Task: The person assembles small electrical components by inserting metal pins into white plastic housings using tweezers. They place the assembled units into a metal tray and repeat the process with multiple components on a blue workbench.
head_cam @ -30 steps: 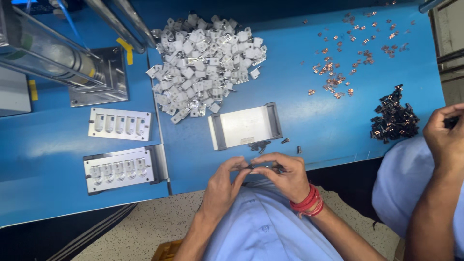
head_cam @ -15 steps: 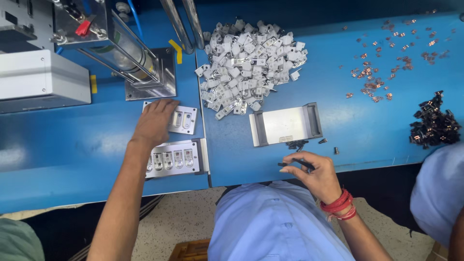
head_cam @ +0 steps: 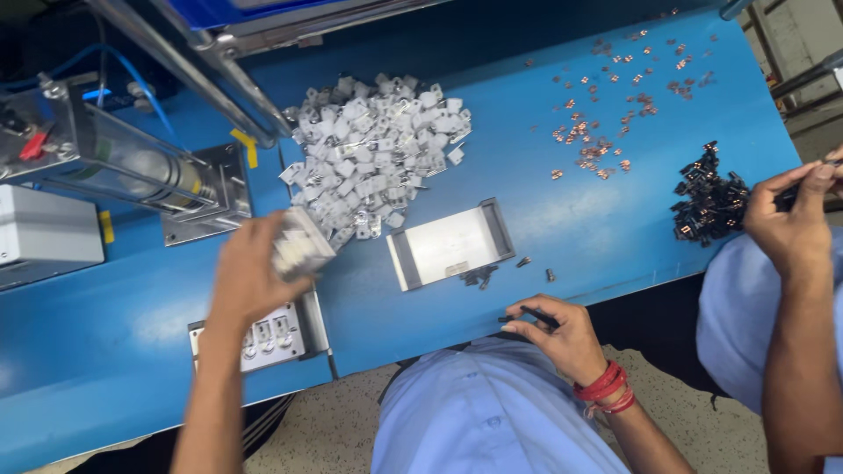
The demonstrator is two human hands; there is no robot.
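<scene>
Left hand (head_cam: pixel 250 276): closed around a small white rectangular block holding parts (head_cam: pixel 300 248), lifted above the blue table (head_cam: pixel 105 351), just beyond the metal fixture tray with white inserts (head_cam: pixel 263 338). Right hand (head_cam: pixel 562 333): pinching a thin black tool (head_cam: pixel 531 314) at the near edge. Heap of white plastic parts (head_cam: pixel 373 149) lies far centre; flat metal tray (head_cam: pixel 450 244) sits beside it.

Blue workbench (head_cam: pixel 105 351), speckled beige floor (head_cam: pixel 685 386), metal frame bars (head_cam: pixel 176 61)

Single head-worn cam, looking steeply down from above the near edge of the blue workbench (head_cam: pixel 544 114), fairly close, bench running edge to edge, far edge at frame top.
</scene>
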